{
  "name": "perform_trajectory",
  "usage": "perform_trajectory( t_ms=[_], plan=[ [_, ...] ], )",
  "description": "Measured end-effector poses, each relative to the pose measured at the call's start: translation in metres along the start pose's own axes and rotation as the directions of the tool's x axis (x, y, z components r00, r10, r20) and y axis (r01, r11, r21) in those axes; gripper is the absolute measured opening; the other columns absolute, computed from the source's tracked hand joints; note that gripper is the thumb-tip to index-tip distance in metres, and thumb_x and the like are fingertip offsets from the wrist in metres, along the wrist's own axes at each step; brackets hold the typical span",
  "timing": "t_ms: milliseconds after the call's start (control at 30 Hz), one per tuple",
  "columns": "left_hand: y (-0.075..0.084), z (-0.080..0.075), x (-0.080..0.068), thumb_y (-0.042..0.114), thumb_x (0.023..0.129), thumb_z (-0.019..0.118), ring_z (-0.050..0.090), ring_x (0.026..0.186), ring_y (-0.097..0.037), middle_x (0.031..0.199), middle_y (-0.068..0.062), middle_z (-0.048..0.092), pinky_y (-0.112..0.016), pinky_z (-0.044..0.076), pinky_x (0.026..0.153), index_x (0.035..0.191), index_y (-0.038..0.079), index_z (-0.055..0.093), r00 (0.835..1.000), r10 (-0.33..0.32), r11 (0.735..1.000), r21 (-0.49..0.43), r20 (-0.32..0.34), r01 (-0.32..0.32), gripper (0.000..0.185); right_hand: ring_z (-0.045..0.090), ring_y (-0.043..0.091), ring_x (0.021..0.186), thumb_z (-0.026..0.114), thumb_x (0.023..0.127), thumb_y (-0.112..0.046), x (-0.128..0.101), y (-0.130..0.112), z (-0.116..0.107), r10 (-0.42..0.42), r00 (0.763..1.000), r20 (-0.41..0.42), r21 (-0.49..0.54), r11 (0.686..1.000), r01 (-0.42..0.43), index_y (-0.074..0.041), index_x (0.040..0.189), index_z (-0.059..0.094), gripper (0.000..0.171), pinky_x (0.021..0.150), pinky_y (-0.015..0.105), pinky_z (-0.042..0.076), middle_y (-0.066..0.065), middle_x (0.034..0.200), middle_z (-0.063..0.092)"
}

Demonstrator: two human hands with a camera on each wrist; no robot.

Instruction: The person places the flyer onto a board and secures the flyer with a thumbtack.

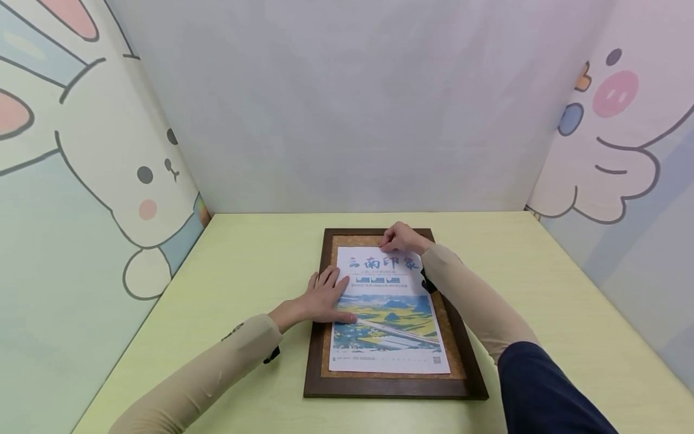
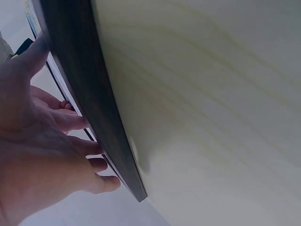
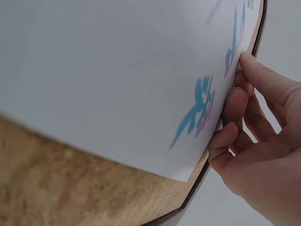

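Note:
A dark wooden frame (image 1: 396,389) with a cork panel (image 1: 458,355) lies flat on the pale green table (image 1: 244,265). A printed poster (image 1: 387,325) with a landscape picture and coloured lettering rests on the cork. My left hand (image 1: 325,295) lies flat with straight fingers over the poster's left edge and the frame's left rail (image 2: 89,94). My right hand (image 1: 398,239) is at the poster's top edge, its fingers curled. In the right wrist view its fingertips (image 3: 249,63) pinch the edge of the poster (image 3: 117,70) above the cork (image 3: 70,188).
Cartoon-printed walls close in the table on the left (image 1: 81,181), back and right (image 1: 623,150). Bare tabletop (image 2: 211,94) lies on both sides of the frame. A dark blue sleeve (image 1: 542,392) shows at the lower right.

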State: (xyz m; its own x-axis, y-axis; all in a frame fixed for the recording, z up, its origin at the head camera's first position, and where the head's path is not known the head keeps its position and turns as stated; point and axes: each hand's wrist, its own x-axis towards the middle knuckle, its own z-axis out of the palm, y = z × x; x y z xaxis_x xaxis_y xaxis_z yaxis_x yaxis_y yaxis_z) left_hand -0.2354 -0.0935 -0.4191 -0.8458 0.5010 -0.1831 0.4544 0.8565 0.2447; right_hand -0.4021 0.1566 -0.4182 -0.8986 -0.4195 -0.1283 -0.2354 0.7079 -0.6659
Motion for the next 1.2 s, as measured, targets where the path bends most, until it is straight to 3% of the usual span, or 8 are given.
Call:
perform_trajectory(
  t_ms=[567,800,933,1200],
  plan=[
    [0.002,0.001,-0.001,0.065,0.082,0.062,0.005,0.15,-0.038,0.161,-0.02,0.013,-0.063,0.007,0.115,0.153,0.009,0.025,1.0,-0.008,1.0,-0.015,0.012,0.008,0.098,0.062,0.016,0.078,0.071,0.087,-0.01,0.001,0.003,0.001,0.015,1.0,0.027,-0.005,1.0,-0.015,-0.008,0.087,0.075,0.004,0.081,0.029,0.045,0.008,0.096,0.073],
    [0.0,0.0,-0.001,0.066,0.082,0.061,0.006,0.15,-0.038,0.161,-0.019,0.013,-0.063,0.008,0.115,0.153,0.01,0.025,1.0,-0.011,1.0,0.0,0.009,0.011,0.098,0.054,0.016,0.071,0.069,0.09,-0.022,0.003,0.012,0.0,0.03,1.0,0.002,0.057,0.998,-0.031,-0.009,0.094,0.073,0.015,0.069,0.027,0.042,0.005,0.089,0.069],
    [0.0,0.001,0.0,0.067,0.081,0.061,0.006,0.15,-0.038,0.161,-0.019,0.013,-0.063,0.008,0.115,0.153,0.01,0.025,1.0,-0.014,1.0,0.007,0.013,0.014,0.098,0.053,0.015,0.068,0.069,0.09,-0.025,0.003,0.011,0.002,0.05,0.998,-0.04,0.021,0.999,-0.05,-0.007,0.09,0.073,0.018,0.067,0.026,0.041,0.004,0.083,0.068],
    [0.0,0.001,0.002,0.066,0.082,0.06,0.004,0.15,-0.037,0.162,-0.019,0.012,-0.063,0.007,0.115,0.154,0.01,0.024,1.0,-0.012,1.0,0.006,0.015,0.012,0.098,0.055,0.015,0.071,0.069,0.09,-0.025,0.001,0.004,-0.001,0.072,0.997,-0.034,-0.033,0.997,-0.073,-0.007,0.089,0.071,0.019,0.07,0.027,0.041,0.006,0.085,0.068]
  ],
)
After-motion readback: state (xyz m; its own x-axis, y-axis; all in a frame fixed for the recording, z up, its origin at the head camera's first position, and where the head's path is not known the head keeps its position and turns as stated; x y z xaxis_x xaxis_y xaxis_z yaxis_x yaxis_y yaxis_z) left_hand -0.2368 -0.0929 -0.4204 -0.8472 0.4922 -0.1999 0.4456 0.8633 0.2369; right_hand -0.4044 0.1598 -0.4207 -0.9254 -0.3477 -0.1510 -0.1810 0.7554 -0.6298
